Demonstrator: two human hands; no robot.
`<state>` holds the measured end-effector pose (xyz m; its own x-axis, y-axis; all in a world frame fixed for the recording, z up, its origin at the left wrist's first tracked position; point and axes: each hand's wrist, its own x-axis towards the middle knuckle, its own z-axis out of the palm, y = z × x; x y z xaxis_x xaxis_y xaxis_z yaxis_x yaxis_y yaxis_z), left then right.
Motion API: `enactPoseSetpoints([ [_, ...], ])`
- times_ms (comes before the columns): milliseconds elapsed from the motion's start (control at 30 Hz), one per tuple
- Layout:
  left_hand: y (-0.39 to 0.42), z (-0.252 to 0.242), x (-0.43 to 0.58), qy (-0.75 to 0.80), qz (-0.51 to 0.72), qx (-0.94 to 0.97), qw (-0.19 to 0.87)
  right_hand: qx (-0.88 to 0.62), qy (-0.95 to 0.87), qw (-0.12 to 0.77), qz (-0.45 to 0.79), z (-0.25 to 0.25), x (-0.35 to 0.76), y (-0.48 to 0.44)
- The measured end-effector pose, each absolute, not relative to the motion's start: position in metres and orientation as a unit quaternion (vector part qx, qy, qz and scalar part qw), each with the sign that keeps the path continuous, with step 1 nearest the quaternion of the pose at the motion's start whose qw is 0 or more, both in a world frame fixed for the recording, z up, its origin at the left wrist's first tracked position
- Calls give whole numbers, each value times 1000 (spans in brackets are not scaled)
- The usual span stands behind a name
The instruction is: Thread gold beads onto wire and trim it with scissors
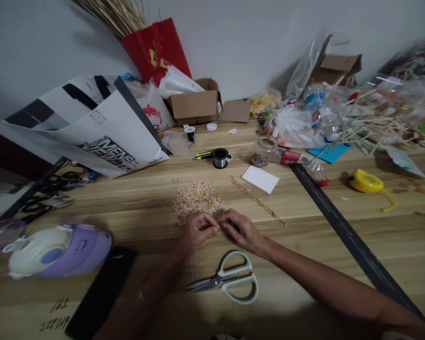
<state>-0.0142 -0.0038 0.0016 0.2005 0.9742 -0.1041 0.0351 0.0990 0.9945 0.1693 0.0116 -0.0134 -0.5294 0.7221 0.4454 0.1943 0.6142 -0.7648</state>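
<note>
Both hands meet at the front edge of a pile of gold and silver wire pieces (197,200) on the wooden table. My left hand (199,230) has its fingers pinched together, and my right hand (240,230) is pinched just beside it. Whatever lies between the fingertips is too small to make out. Scissors with pale green handles (226,278) lie below the hands, their blades pointing left. A thin gold chain (258,200) stretches across the table to the right of the pile, below a white card (260,179).
Behind the pile are a wire spool (220,158) and a bead jar (264,152). A purple and white bottle (62,250) and black phone (102,288) lie at left, near dark scissors (44,205). A yellow tape measure (366,181) and black strip (343,231) are at right.
</note>
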Motion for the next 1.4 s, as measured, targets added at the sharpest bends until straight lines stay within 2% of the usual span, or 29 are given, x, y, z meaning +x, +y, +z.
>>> enactPoseSetpoints([
  [467, -8, -2, -9, 478, 434, 564, 514, -339, -760, 329, 445, -18, 169, 14],
  [900, -13, -4, -8, 489, 437, 613, 440, -353, -747, 306, 473, -19, 170, 14],
  [1400, -15, -4, -7, 487, 430, 643, 406, -342, -745, 310, 481, -20, 169, 13],
])
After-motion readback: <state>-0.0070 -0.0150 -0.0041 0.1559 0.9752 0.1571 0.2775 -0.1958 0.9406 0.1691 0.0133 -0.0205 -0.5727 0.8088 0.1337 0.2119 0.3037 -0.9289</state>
